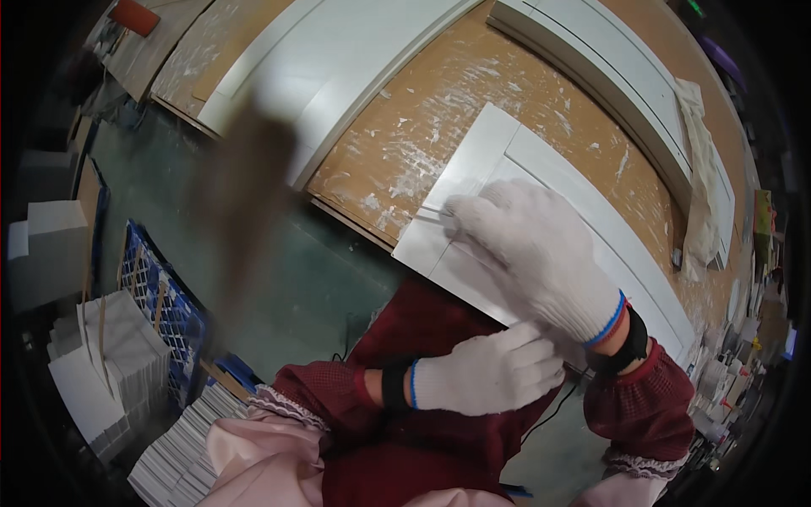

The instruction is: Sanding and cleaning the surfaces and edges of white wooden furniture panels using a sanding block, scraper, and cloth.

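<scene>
A worker in a dark red apron (393,469) and matching oversleeves (638,397), lace-edged over pink sleeves (262,444), leans over a bench with both hands in white knit gloves trimmed in blue. Black bands (394,386) circle the wrists. The left hand (494,372), the nearer of the two, has its fingers bent at the near edge of the work; whether it grips anything cannot be told. Just beyond it, the right hand (528,245) is closed on a thin grey piece (433,212) that juts to the left from the fingertips, over the left end of a grooved white panel (473,173). The panel lies on the near side of the brown workbench (439,93), its left corner reaching past the bench edge.

Near left, white boards (182,456) stand in a tight row, with a block of stacked white sheets (118,363) and a blue lattice crate (177,334) just beyond, beside the green floor (287,279). A dark shape (253,165) blurs the left of the view, too indistinct to identify. Across the bench, a broad white board (338,68) lies far left, while layered white panels (604,51) line the far right side, a cream cloth (699,194) draped over them. A reddish box (133,17) sits at far left.
</scene>
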Demonstrator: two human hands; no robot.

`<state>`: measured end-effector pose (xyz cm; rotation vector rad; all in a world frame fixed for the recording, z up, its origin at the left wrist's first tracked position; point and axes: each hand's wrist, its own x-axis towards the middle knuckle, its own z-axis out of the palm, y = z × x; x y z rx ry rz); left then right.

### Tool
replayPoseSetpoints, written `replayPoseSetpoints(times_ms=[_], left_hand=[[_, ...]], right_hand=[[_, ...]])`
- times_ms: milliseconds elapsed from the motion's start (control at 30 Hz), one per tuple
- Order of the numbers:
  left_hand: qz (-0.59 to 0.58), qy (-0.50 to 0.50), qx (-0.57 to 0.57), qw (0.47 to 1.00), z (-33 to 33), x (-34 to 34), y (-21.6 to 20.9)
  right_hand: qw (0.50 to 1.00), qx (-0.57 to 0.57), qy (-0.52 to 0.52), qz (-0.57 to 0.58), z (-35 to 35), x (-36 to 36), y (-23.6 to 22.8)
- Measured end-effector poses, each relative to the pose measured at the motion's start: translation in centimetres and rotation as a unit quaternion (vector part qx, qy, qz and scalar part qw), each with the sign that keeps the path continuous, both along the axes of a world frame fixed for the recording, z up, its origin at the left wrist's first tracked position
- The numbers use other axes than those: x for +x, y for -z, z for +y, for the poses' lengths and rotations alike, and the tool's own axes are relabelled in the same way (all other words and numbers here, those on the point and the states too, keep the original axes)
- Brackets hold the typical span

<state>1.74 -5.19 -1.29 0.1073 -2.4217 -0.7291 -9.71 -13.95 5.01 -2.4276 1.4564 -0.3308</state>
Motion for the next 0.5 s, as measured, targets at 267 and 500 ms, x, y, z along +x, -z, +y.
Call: replayPoseSetpoints(times_ms=[267,500], left_hand=[[0.068,-0.139,0.029,0.988,1.0,-1.1,2.6],[0.064,-0.153,-0.053,0.985,0.4,-1.8,2.8]], right_hand=[[0.988,0.087,-0.107,0.073,-0.8,1.6,0.9],[0.979,0.084,-0.171,0.076,-1.8,0.6,0.3]])
